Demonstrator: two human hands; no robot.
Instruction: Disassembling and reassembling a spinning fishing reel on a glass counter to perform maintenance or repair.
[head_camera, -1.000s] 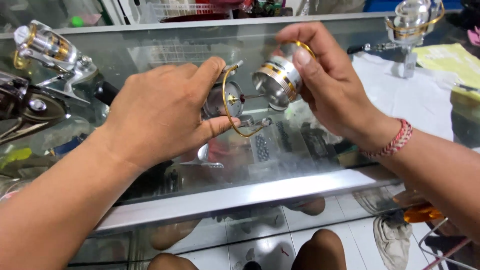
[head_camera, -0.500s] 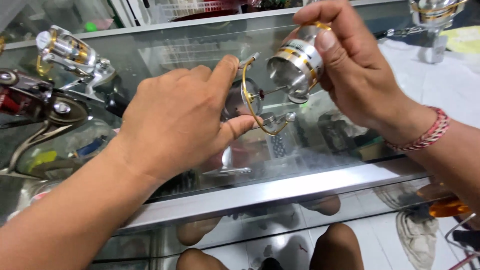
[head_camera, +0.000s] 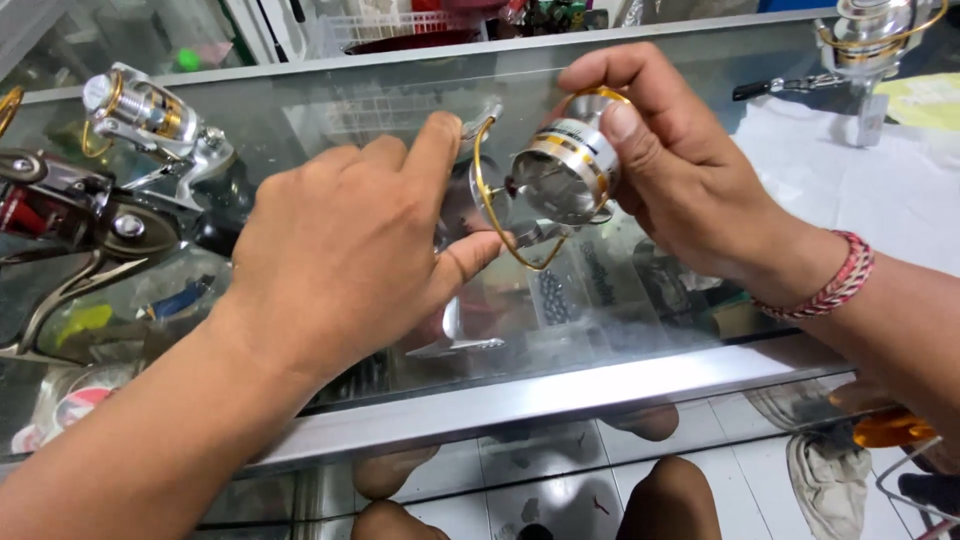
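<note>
Glass display surface (head_camera: 300, 130) below: right hand (head_camera: 690, 190) grips the silver-gold reel spool (head_camera: 562, 172); left hand (head_camera: 340, 250) pinches the thin bail wire (head_camera: 487, 205). Judged light, rigid, slippery; grip the spool's rim.

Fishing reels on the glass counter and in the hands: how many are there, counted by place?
Held in the hands: 1, the silver-and-gold reel
Standing at the left: 2, silver-gold reel, dark reel
Standing at the far right: 1
Total: 4

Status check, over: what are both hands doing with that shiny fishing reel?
Left hand grips silver-and-gold fishing reel body, mostly hidden. Right hand pinches its silver spool. Gold wire bail arcs between. Nothing in the way.
</note>
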